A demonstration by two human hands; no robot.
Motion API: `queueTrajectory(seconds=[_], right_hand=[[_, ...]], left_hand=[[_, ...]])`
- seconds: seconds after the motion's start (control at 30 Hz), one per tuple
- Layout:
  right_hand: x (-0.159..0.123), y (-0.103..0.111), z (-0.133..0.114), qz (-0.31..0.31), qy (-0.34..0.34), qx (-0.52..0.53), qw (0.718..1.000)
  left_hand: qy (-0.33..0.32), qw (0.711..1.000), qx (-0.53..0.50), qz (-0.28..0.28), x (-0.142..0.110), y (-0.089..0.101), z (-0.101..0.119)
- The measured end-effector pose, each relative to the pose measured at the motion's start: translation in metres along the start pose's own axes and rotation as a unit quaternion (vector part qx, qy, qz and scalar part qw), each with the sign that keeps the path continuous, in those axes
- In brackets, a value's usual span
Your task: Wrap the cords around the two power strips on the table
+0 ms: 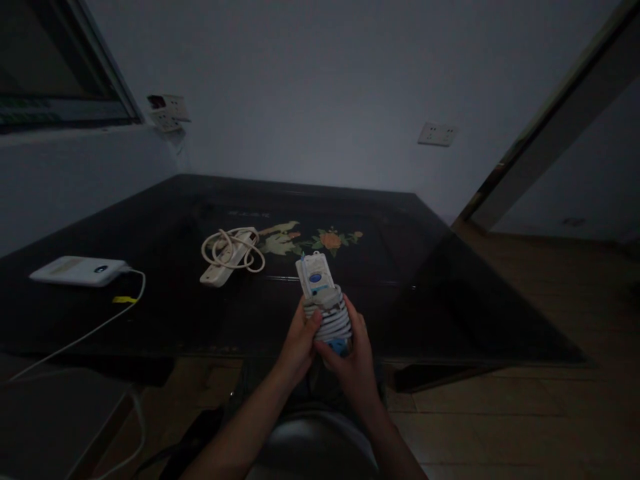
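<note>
Both hands hold a white power strip (316, 277) upright, with its white cord (331, 319) coiled tightly around its lower half. My left hand (300, 341) grips the coil from the left, thumb pressed on the windings. My right hand (353, 357) wraps the coil from the right and below, and a blue part shows by its fingers. The strip is held just above the near edge of a dark glass-topped table (430, 293).
A second white power strip (226, 261) with a loosely looped cord lies on the table to the left. A flat white device (79, 271) with a trailing cable sits at far left. Wall sockets (437, 134) are behind. Wooden floor lies to the right.
</note>
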State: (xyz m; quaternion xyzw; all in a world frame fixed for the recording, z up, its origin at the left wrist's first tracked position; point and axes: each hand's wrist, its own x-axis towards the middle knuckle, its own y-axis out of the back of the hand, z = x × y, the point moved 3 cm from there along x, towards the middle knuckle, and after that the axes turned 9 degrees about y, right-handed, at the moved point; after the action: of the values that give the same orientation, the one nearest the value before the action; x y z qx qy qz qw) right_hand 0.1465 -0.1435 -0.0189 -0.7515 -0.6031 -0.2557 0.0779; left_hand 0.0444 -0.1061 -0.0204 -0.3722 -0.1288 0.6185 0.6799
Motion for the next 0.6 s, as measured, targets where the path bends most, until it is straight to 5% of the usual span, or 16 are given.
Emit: queueTrajectory(seconds=[0.2,0.4,0.6], right_hand=[[-0.002,-0.003,0.005,-0.034,-0.005,0.064,0.997],[-0.004,-0.008,0.002,-0.034,0.007,0.094,0.995],[-0.007,-0.008,0.006,-0.024,-0.014,0.067,0.997]], left_hand=[[0.028,0.998,-0.028,0.045,0.006,0.013,-0.003],[0.07,0.994,-0.061,-0.058,0.004,-0.004,0.008],[0.042,0.993,-0.088,0.061,0.01,-0.008,0.009]])
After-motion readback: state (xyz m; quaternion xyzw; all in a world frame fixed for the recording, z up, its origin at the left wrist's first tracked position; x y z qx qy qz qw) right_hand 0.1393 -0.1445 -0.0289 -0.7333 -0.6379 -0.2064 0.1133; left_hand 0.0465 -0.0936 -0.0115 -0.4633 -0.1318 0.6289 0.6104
